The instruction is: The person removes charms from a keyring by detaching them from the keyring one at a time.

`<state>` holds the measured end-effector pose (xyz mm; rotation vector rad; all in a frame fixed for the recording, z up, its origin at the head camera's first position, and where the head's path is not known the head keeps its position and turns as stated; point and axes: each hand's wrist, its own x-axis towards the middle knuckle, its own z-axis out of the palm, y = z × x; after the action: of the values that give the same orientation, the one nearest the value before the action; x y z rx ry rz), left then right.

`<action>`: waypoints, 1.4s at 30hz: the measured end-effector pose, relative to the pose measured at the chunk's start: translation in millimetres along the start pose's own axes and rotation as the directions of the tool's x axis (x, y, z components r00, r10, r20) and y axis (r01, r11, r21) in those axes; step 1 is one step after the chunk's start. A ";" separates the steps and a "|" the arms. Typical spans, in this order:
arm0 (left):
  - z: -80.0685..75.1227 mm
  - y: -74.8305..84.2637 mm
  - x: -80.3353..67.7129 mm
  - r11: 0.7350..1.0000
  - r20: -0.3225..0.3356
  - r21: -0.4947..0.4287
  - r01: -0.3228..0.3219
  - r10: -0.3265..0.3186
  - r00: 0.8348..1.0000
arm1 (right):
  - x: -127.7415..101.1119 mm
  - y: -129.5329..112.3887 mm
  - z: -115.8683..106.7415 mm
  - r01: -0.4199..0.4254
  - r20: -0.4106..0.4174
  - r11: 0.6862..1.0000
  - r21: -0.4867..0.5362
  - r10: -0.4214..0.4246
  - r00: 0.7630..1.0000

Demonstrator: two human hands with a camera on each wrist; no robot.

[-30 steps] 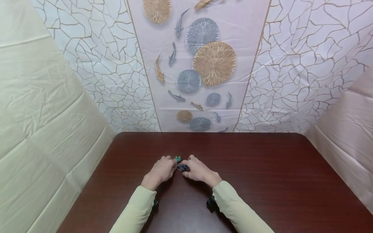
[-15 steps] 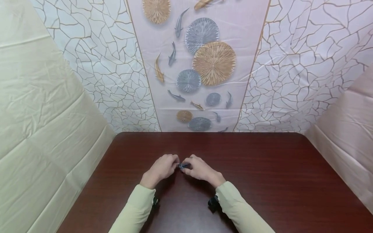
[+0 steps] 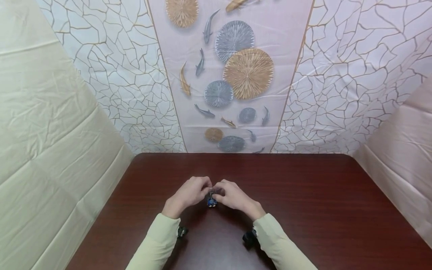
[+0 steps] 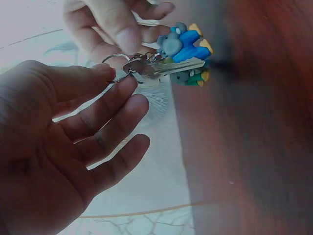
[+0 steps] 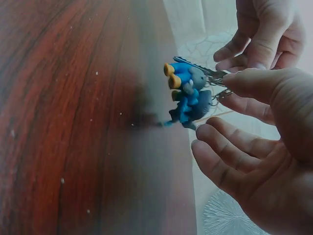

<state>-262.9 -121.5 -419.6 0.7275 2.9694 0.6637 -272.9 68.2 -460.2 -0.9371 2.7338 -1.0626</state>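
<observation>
Between the hands hangs a bunch of keys with charms [image 3: 212, 201]. My left hand [image 3: 189, 193] pinches its metal split ring [image 4: 116, 58] between thumb and index finger; the other fingers are loosely spread. My right hand [image 3: 233, 195] pinches the ring end and short chains [image 5: 222, 93] with thumb and index finger. A silver key [image 4: 181, 66] dangles beside a small grey-headed figurine in blue [image 4: 183, 45] with yellow feet. Behind the key is another in green [image 4: 193, 77]. The right wrist view also shows a dark teal figurine [image 5: 188, 106] below the blue one.
The dark red-brown wooden table [image 3: 303, 206] lies under the hands. Patterned cloth [image 3: 233, 112] hangs behind its far edge, and pale cloth walls [image 3: 67, 150] stand at both sides. A small black device [image 3: 249, 238] is worn at each wrist.
The hands have come closer together, the left moving right. The charms have been raised and now hang below the fingers. The green piece seen earlier past the left fingers no longer shows there.
</observation>
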 end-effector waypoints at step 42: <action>-37.1 73.6 -13.8 0.849 -0.246 -0.389 -0.357 0.278 0.928 | -59.3 -42.9 -96.3 0.177 -0.314 0.984 0.029 -0.160 0.936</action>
<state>-222.4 -83.4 -357.2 1.1776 2.7001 1.4195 -228.0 133.9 -369.2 -1.0979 2.8885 -1.4236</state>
